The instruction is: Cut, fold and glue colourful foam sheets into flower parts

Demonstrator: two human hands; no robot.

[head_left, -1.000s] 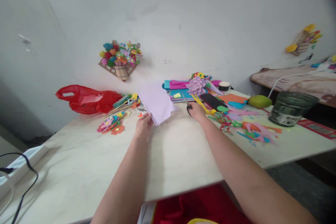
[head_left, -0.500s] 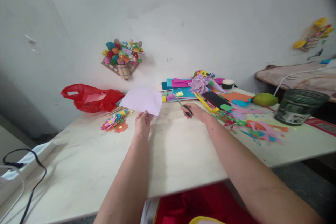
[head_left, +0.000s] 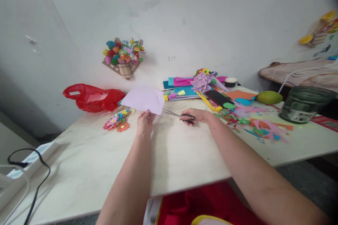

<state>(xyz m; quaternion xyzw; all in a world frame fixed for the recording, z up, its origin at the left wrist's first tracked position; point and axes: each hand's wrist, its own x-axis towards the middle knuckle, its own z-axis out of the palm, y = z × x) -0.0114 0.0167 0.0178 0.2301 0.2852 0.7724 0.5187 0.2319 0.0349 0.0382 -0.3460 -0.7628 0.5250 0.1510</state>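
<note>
A pale lilac sheet (head_left: pixel 143 100) is pinched at its near edge by my left hand (head_left: pixel 145 121), thumb on top. My right hand (head_left: pixel 193 116) is closed round the black handles of a pair of scissors (head_left: pixel 172 113). The blades point left, their tips by the sheet's right edge; whether they touch it I cannot tell. Left of the sheet lies a pile of cut-out foam flowers (head_left: pixel 116 120), with a red plastic bag (head_left: pixel 95 99) behind it.
Coloured sheets (head_left: pixel 182 82), a purple flower (head_left: pixel 202 82) and a dark phone (head_left: pixel 218 97) lie at the back. Scraps (head_left: pixel 266 129), a green fruit (head_left: pixel 269 97) and a glass jar (head_left: pixel 303 105) are on the right. A power strip (head_left: pixel 31 161) with cables lies on the left.
The scissors have swung from pointing up and left to pointing left, with their tips now by the sheet's right edge. My right hand has turned and lowered slightly. The view has shifted a little.
</note>
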